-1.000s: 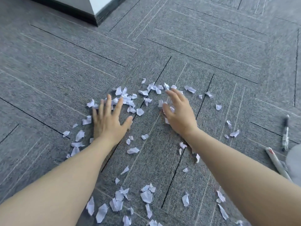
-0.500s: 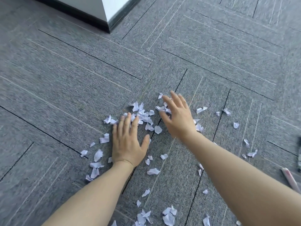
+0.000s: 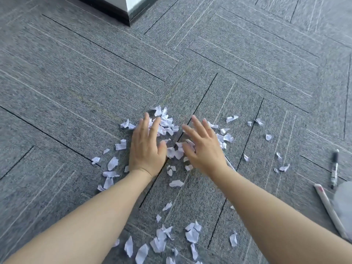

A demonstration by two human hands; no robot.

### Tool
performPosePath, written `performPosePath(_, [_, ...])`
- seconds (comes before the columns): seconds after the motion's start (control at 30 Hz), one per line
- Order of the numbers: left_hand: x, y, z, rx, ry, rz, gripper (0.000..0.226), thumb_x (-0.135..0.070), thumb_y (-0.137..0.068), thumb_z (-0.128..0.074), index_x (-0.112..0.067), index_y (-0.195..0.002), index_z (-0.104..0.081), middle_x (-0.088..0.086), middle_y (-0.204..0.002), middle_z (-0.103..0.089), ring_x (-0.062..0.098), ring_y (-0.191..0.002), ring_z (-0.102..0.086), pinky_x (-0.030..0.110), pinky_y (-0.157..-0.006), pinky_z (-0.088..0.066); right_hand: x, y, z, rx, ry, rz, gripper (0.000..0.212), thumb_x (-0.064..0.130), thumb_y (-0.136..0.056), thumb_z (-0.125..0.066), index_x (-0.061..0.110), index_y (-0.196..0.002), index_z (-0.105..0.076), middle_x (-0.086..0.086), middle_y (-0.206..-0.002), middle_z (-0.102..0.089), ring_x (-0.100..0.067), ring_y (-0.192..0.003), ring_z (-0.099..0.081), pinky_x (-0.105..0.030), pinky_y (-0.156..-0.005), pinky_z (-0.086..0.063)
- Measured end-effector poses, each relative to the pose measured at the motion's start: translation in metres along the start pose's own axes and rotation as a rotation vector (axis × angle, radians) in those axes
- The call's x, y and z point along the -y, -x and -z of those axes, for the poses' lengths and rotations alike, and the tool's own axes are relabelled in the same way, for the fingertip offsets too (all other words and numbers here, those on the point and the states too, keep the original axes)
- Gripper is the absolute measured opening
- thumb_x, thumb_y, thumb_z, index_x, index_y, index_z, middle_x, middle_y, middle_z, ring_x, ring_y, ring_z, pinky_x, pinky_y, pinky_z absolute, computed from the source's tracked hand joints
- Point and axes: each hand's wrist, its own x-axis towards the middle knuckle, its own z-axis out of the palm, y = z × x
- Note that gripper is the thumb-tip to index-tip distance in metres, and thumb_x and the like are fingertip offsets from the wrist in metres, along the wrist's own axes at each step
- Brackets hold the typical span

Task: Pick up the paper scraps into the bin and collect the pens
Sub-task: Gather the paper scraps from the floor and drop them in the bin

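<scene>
Hands closer together now; left hand (image 3: 146, 147), right hand (image 3: 204, 149) flat, fingers spread, gripping nothing; paper scraps (image 3: 167, 125) bunched.

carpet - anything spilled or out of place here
Yes. Torn white paper scraps are strewn over the grey carpet, around the left hand and right hand. A black pen and a white pen lie loose at right.

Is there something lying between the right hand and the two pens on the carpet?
No real obstacle shows. Between the right hand and the black pen and white pen lies only carpet with a few paper scraps. A grey object sits beside the pens, not between them and the hand.
</scene>
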Motion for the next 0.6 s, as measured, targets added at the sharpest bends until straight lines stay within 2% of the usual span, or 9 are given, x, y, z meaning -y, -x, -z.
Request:
performPosePath(0.07, [0.003,-0.019,0.002,0.008,-0.092,-0.002,0.065,-0.033,-0.087,-0.044,-0.027,-0.148,-0.020,0.010,-0.159,-0.004,0.031,-0.145,-0.006,0.051,-0.117,-0.006,0.001,-0.014,-0.004,0.060,0.038,-0.077,0.058,0.061,-0.094,-0.031,0.044,-0.149,-0.020,0.008,-0.162,-0.001,-0.024,-0.149,0.009,-0.046,-0.115,0.005])
performPosePath(0.17, [0.012,-0.049,0.004,0.189,-0.216,-0.084,0.062,-0.034,-0.091,-0.039,-0.029,-0.149,-0.017,0.008,-0.160,-0.002,0.032,-0.145,-0.003,0.052,-0.116,-0.003,0.007,-0.012,-0.012,0.082,-0.030,-0.043,0.059,0.058,-0.095,-0.035,0.037,-0.149,-0.028,0.006,-0.163,-0.009,-0.024,-0.149,0.005,-0.044,-0.119,-0.001])
performPosePath(0.23, [0.013,-0.053,0.006,0.286,-0.146,-0.180,0.054,-0.021,-0.093,-0.037,-0.023,-0.146,-0.028,0.005,-0.159,-0.011,0.027,-0.146,-0.006,0.049,-0.118,-0.004,0.014,0.003,-0.015,0.066,-0.112,0.018,0.055,0.051,-0.097,-0.039,0.032,-0.149,-0.033,0.008,-0.161,-0.016,-0.018,-0.149,0.000,-0.038,-0.119,-0.001])
performPosePath(0.27, [0.013,-0.048,0.009,0.296,-0.065,-0.214,0.050,-0.012,-0.092,-0.038,-0.019,-0.141,-0.038,0.004,-0.157,-0.021,0.025,-0.145,-0.012,0.048,-0.118,-0.007,0.017,0.013,-0.016,0.064,-0.129,0.056,0.054,0.047,-0.098,-0.041,0.031,-0.148,-0.034,0.009,-0.161,-0.018,-0.015,-0.149,-0.002,-0.034,-0.117,0.002])
performPosePath(0.33, [0.009,-0.025,0.020,0.292,0.119,-0.239,0.047,0.003,-0.086,-0.039,-0.012,-0.129,-0.053,0.006,-0.148,-0.040,0.021,-0.140,-0.028,0.044,-0.117,-0.018,0.023,0.037,-0.018,0.069,-0.157,0.114,0.053,0.042,-0.097,-0.044,0.029,-0.147,-0.036,0.010,-0.158,-0.025,-0.011,-0.148,-0.008,-0.034,-0.115,0.002])
performPosePath(0.4, [0.008,0.011,0.029,0.293,0.212,-0.241,0.040,0.005,-0.086,-0.039,-0.007,-0.116,-0.062,0.008,-0.137,-0.053,0.019,-0.131,-0.042,0.039,-0.113,-0.030,0.025,0.062,-0.020,0.073,-0.206,0.155,0.050,0.038,-0.095,-0.047,0.027,-0.144,-0.042,0.009,-0.153,-0.035,-0.011,-0.146,-0.019,-0.040,-0.119,-0.013])
performPosePath(0.47, [0.011,0.050,0.036,0.240,0.238,-0.279,0.034,-0.006,-0.087,-0.037,-0.004,-0.104,-0.066,0.011,-0.124,-0.062,0.018,-0.121,-0.051,0.038,-0.107,-0.038,0.024,0.078,-0.023,0.000,-0.216,0.159,0.048,0.038,-0.094,-0.047,0.028,-0.141,-0.043,0.009,-0.150,-0.040,-0.011,-0.142,-0.027,-0.046,-0.117,-0.025])
performPosePath(0.53, [0.018,0.072,0.037,0.175,0.173,-0.332,0.030,-0.012,-0.084,-0.040,-0.006,-0.097,-0.066,0.011,-0.121,-0.062,0.023,-0.120,-0.051,0.046,-0.105,-0.039,0.022,0.080,-0.025,-0.069,-0.145,0.068,0.055,0.051,-0.093,-0.041,0.035,-0.145,-0.033,0.009,-0.157,-0.028,-0.015,-0.146,-0.016,-0.046,-0.119,-0.013])
performPosePath(0.6, [0.025,0.076,0.033,0.165,-0.054,-0.310,0.033,-0.024,-0.084,-0.045,-0.015,-0.112,-0.061,0.011,-0.137,-0.050,0.029,-0.131,-0.039,0.053,-0.110,-0.025,0.019,0.074,-0.027,-0.012,-0.038,-0.001,0.065,0.066,-0.090,-0.033,0.040,-0.149,-0.021,0.008,-0.162,-0.010,-0.018,-0.149,0.002,-0.046,-0.120,0.000])
